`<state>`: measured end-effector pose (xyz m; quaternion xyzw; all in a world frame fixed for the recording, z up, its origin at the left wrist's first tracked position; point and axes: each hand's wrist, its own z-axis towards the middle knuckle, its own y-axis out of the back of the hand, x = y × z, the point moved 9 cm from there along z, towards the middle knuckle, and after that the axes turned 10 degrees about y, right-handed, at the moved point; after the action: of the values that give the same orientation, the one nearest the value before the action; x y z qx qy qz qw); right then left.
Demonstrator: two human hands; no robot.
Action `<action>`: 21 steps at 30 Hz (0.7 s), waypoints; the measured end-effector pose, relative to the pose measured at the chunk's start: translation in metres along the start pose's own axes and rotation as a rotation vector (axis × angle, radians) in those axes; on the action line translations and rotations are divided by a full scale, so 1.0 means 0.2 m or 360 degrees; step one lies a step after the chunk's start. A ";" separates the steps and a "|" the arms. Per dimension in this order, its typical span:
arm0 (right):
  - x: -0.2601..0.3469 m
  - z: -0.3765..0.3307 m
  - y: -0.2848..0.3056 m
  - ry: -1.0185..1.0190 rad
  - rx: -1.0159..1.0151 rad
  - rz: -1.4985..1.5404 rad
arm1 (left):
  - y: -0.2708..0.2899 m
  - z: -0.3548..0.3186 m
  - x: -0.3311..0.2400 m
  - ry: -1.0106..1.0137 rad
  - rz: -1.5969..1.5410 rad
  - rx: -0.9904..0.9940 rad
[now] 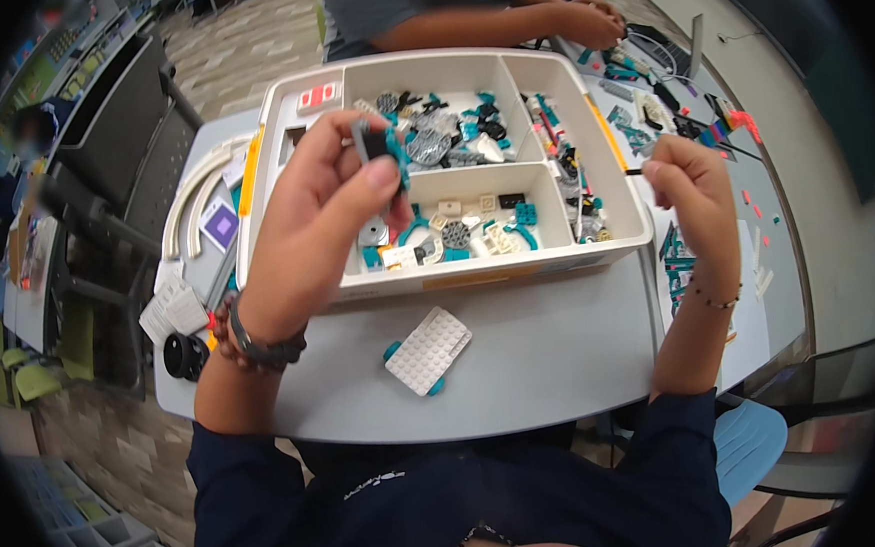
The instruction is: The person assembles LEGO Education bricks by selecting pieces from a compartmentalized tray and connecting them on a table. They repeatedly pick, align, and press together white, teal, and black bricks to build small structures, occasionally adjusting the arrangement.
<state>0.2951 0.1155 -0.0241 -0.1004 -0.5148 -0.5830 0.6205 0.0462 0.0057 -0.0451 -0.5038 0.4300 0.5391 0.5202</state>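
Observation:
My left hand (pixel 319 216) is raised over the near left part of a white sorting tray (pixel 358 290). It grips a small assembly of building pieces (pixel 378 149), grey and black with teal parts; the fingers hide some of it. At the tray's right edge, my right hand (pixel 691 193) is closed in a pinch, with a thin black peg (pixel 635 172) sticking out from the fingertips. A white studded plate (pixel 429 351) with teal pieces under two of its corners lies on the table between my forearms.
Loose teal, grey, black and white pieces fill the tray's compartments. White curved parts (pixel 190 203), a purple-and-white card (pixel 220 226) and a black wheel-like part (pixel 184 356) lie left. More pieces and printed sheets (pixel 745 300) lie right. Across the table sits another person (pixel 442 22).

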 end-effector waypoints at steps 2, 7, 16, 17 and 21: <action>-0.10 0.02 0.03 -0.0148 0.0042 -0.0213 | 0.02 0.04 0.05 0.0111 -0.0043 0.0010; -0.26 0.04 0.01 -0.0255 0.0205 -0.0533 | 0.04 0.11 0.12 0.0073 -0.0193 0.0151; -0.47 0.04 -0.06 -0.0455 0.0459 -0.0765 | 0.00 0.14 0.19 0.0221 -0.0117 0.0202; -0.47 0.03 -0.06 -0.0471 0.0484 -0.0792 | 0.00 0.15 0.19 0.0219 -0.0154 0.0215; -0.43 0.02 -0.09 -0.0487 0.0512 -0.0836 | -0.01 0.15 0.21 0.0235 -0.0153 0.0205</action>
<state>0.2963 0.1663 -0.0961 0.0483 -0.6956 -0.6123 0.3727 0.0471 0.0404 -0.0822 -0.5277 0.4763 0.4463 0.5437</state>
